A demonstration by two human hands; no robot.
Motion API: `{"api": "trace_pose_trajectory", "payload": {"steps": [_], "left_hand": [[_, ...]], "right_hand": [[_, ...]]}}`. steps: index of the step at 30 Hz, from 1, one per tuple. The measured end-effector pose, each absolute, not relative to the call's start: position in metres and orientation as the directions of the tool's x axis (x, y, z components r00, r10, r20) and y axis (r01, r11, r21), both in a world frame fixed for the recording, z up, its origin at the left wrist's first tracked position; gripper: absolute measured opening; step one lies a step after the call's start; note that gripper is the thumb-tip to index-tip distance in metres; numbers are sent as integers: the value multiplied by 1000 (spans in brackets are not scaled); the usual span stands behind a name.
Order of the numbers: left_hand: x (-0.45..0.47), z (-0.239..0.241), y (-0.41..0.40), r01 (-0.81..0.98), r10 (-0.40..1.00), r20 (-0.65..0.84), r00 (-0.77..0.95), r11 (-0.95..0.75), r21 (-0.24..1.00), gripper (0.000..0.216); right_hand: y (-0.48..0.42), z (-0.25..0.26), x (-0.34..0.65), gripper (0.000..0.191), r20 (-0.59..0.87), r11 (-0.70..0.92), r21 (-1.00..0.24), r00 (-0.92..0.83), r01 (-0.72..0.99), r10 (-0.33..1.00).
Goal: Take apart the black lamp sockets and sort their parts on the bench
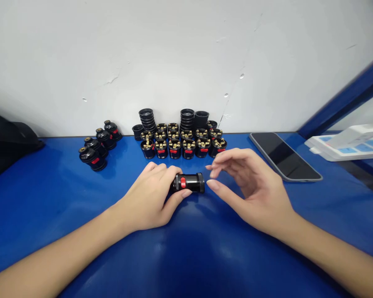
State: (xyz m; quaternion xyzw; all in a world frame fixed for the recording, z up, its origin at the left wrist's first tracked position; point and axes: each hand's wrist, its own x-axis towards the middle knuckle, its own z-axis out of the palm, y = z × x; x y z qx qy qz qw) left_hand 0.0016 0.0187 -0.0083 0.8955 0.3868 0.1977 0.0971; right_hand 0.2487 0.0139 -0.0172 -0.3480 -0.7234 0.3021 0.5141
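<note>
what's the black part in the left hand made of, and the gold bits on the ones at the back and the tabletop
The black cylindrical socket with a red button in the left hand looks like glossy moulded plastic: smooth, with soft highlights. The gold contacts on the open black sockets at the back look like brass, judging by their yellow metallic shine. The blue tabletop seems a smooth, semi-gloss laminate or coating; it reflects light faintly.

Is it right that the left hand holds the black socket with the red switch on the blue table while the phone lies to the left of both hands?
Not quite. The head view shows the phone lying right of both hands. The left hand does hold the black socket on the blue table.
</note>
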Motion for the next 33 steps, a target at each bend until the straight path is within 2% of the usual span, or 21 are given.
{"api": "trace_pose_trajectory", "payload": {"steps": [2,4,7,9,12,14,18,21,24,26,29,31,33], "left_hand": [[1,-8,19,644,723,292,627,-691,329,30],[1,-8,19,634,714,293,636,-700,329,29],[1,-8,19,637,719,277,637,-694,336,28],[1,-8,18,649,731,268,627,-681,340,29],[0,-8,17,652,734,271,623,-678,340,28],[0,-8,17,639,723,285,629,-690,340,27],[0,-7,16,631,712,312,629,-702,330,25],[0,-7,17,645,729,309,611,-684,341,25],[0,-7,17,639,729,313,609,-684,350,25],[0,-8,17,620,710,326,625,-705,345,24],[0,-7,16,599,688,334,644,-725,340,24],[0,-6,15,611,701,329,633,-713,344,24],[1,-5,15,632,732,306,609,-681,370,25]], "right_hand": [[16,-18,249,32,491,562,-783,-290,266,821],[18,-18,250,27,380,499,-812,-373,305,846],[17,-19,250,17,280,425,-866,-450,262,848],[15,-19,250,18,344,478,-850,-456,221,821],[14,-19,250,30,446,584,-783,-462,213,767],[14,-19,250,37,419,568,-787,-468,241,778],[17,-20,249,26,281,429,-865,-459,260,843],[16,-21,249,26,357,487,-843,-442,227,823],[13,-19,248,36,424,556,-796,-437,239,794],[12,-16,248,38,347,494,-827,-448,268,824],[14,-15,248,26,204,367,-887,-477,279,855],[15,-16,248,23,244,391,-887,-470,246,848],[15,-18,248,24,359,493,-842,-454,219,815]]}}
